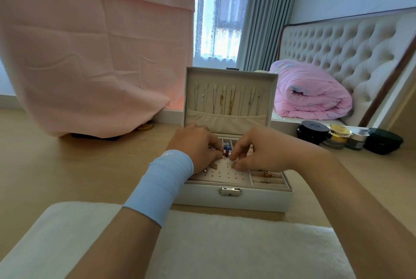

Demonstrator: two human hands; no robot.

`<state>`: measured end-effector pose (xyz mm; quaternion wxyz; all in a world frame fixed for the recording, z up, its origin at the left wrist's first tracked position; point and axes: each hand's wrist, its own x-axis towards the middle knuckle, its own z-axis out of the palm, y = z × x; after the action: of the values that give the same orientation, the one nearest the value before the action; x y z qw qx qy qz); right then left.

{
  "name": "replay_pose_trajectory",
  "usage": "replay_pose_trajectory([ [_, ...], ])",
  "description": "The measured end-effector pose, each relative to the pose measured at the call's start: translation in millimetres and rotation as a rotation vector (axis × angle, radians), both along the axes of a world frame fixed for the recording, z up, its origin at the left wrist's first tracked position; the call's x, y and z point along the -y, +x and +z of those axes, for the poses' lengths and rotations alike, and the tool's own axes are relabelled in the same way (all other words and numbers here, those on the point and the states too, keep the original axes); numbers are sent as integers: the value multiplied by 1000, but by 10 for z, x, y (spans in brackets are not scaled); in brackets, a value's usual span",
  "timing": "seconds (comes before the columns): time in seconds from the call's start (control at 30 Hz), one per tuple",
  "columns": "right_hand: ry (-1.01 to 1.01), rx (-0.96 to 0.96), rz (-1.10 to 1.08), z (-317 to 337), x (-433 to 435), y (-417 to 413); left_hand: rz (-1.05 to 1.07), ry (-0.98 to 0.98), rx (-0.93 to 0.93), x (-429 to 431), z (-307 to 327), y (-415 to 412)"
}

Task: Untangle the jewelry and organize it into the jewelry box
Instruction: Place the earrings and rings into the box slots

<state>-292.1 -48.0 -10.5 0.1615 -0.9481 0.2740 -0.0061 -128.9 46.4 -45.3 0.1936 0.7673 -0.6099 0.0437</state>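
Right grip (254,152) pinches a gold earring (234,164) over the jewelry box (202,195) panel; left grip (195,146) curls alongside, hold hidden. We should seat its post squarely.

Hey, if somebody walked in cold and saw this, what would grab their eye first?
The open white jewelry box in the centre, chains hanging inside its raised lid, with the left hand and right hand close together over its earring panel. Then the big pink cloth draped at left and the rolled pink quilt at right.

Jewelry box (234,200) matt white leatherette, shiny metal clasp (229,191); fluffy white cloth (225,245).
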Motion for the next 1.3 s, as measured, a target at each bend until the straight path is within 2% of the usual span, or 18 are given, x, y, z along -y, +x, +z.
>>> replay_pose_trajectory([
  [0.17,68,95,-1,-8,-11,2,-22,-75,-97,-41,6,52],
  [0.33,221,421,-35,16,-33,-7,-152,-183,-469,-158,95,68],
  [0.43,377,539,-34,36,-98,-6,-239,-239,-640,-223,130,60],
  [0.5,391,595,-24,43,-130,5,-262,-278,-708,-257,145,81],
  [0.73,347,753,46,12,-236,83,-254,-241,-748,-352,181,201],
  [0.93,295,858,-42,-21,-296,160,-195,-356,-720,-309,133,177],
  [1.1,176,806,-63,-43,-301,157,-171,-387,-633,-288,107,131],
  [1.23,13,705,-66,-60,-280,135,-197,-245,-546,-347,110,136],
  [1.3,-41,572,-65,-72,-259,96,-148,-150,-450,-372,101,115],
])
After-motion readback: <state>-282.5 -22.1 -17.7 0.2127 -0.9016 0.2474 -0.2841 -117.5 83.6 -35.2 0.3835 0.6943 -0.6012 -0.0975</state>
